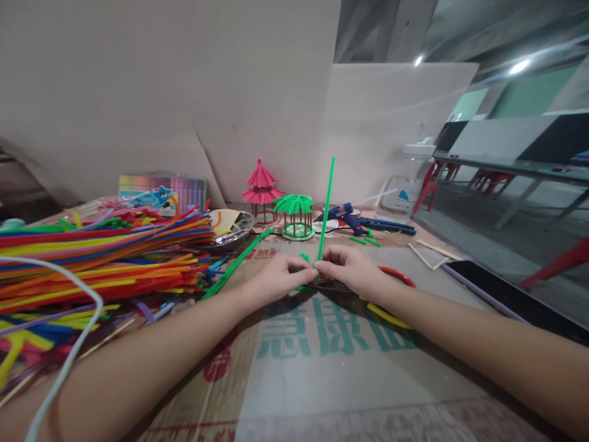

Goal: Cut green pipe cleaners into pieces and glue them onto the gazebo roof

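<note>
A bright green pipe cleaner (327,205) stands nearly upright between my hands. My right hand (348,267) pinches it near its lower end. My left hand (286,274) is closed too, thumb and fingertips pressed together at the same lower end, touching the right fingertips. Short green bits (304,256) show just behind the left fingers. Under the right wrist lies a pair of scissors with an orange-red handle (398,275), mostly covered. Beyond my hands stands a small pavilion with a green fringed roof (294,204) and brown posts.
Piles of coloured pipe cleaners (101,245) spread over the left side. At the back are a pink pavilion (261,181), a blue glue gun (339,213) and a marker set (161,191). A phone (510,294) and a clear bottle (407,181) are on the right. A pale cable (87,334) loops at front left.
</note>
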Tool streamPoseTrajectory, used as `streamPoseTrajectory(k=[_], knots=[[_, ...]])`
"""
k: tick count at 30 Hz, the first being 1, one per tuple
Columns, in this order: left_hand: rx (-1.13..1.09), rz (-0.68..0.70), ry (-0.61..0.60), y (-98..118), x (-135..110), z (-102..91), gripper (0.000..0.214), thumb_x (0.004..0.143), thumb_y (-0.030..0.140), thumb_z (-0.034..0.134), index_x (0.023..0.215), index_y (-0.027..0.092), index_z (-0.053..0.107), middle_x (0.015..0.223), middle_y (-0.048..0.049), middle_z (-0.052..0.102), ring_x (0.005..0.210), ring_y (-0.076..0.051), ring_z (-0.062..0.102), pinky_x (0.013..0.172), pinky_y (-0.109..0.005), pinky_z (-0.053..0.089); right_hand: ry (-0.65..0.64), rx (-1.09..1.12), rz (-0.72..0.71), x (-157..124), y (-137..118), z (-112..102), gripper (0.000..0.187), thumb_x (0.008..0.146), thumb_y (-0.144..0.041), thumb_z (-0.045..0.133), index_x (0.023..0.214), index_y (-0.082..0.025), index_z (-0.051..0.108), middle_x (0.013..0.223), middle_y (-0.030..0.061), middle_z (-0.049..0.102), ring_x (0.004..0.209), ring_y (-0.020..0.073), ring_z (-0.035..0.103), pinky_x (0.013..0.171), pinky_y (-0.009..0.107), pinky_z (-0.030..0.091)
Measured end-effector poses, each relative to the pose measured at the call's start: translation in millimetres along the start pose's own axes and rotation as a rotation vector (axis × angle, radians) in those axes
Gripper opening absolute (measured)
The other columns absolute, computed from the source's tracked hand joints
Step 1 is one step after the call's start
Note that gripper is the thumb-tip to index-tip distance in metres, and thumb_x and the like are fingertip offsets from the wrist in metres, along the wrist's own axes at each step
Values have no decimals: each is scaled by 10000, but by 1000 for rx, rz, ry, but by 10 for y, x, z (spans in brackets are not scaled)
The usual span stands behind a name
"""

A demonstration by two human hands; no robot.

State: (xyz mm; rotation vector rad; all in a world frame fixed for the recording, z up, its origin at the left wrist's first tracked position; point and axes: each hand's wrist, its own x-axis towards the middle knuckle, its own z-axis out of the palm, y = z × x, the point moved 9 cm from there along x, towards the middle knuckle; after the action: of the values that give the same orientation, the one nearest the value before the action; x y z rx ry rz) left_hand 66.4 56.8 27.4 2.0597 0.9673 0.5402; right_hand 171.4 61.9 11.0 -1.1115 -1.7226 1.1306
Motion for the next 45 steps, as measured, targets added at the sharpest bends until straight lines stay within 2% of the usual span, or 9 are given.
streamPoseTrajectory(k=[9, 15, 21, 26, 33, 37, 40, 43, 45], knots=[[20, 44, 33, 20, 13, -24, 341, 840, 410, 513, 743, 123, 669, 642, 8, 555, 616, -114, 458, 554, -211, 327, -1, 100, -89, -1, -63, 11, 259, 815, -433, 600, 784, -188, 521, 635, -59, 480, 553, 91, 417, 523, 230, 319], [4, 14, 35, 7, 4, -28, 345, 832, 411, 520, 749, 116, 676, 632, 10, 550, 598, -109, 445, 542, -211, 319, 3, 60, -56, 8, -20, 10, 233, 800, -406, 605, 771, -190, 523, 634, -57, 478, 556, 95, 417, 529, 235, 321], [-30, 45, 7, -8, 26, 20, 333, 816, 402, 528, 783, 112, 688, 656, 0, 586, 610, -115, 466, 568, -215, 337, -6, 5, -33, 4, -10, 15, 236, 793, -406, 608, 762, -184, 531, 672, -44, 502, 605, 108, 460, 569, 243, 357], [-68, 47, 7, 14, 27, 25, 328, 806, 401, 541, 791, 109, 690, 693, -15, 616, 645, -131, 495, 596, -221, 356, 12, -17, -33, 3, -15, 0, 239, 794, -402, 605, 738, -187, 517, 642, -51, 488, 574, 101, 439, 530, 235, 327], [-112, -1, 22, -43, 18, -9, 397, 835, 485, 477, 675, 141, 593, 564, 40, 413, 518, -90, 354, 471, -215, 262, 51, 24, -16, -17, -42, -34, 262, 777, -431, 613, 739, -189, 521, 600, -62, 474, 521, 90, 404, 509, 235, 310], [-141, -41, 5, -98, 23, 11, 393, 819, 497, 485, 670, 147, 586, 549, 49, 374, 490, -88, 345, 441, -215, 256, 49, 11, -22, -7, -26, -38, 277, 772, -445, 622, 737, -189, 522, 587, -63, 473, 513, 90, 399, 508, 236, 309], [-102, -18, 10, -92, 31, 14, 360, 814, 460, 513, 713, 137, 636, 566, 36, 451, 514, -91, 393, 468, -209, 291, 47, -5, -29, 1, -11, -40, 272, 782, -439, 615, 739, -188, 520, 597, -62, 471, 528, 91, 404, 508, 232, 304], [-66, 20, 23, -64, 33, 17, 321, 803, 419, 553, 820, 135, 702, 678, 2, 612, 609, -114, 495, 544, -209, 347, 37, 5, -28, -4, -11, -28, 268, 782, -432, 612, 735, -190, 507, 604, -61, 474, 539, 94, 418, 512, 231, 316], [-64, 16, 36, -55, 28, 20, 315, 798, 409, 569, 860, 139, 719, 741, -11, 666, 646, -125, 530, 575, -213, 367, 29, 7, -23, -13, -14, -13, 262, 785, -423, 608, 732, -193, 497, 614, -57, 486, 546, 97, 429, 514, 230, 326]])
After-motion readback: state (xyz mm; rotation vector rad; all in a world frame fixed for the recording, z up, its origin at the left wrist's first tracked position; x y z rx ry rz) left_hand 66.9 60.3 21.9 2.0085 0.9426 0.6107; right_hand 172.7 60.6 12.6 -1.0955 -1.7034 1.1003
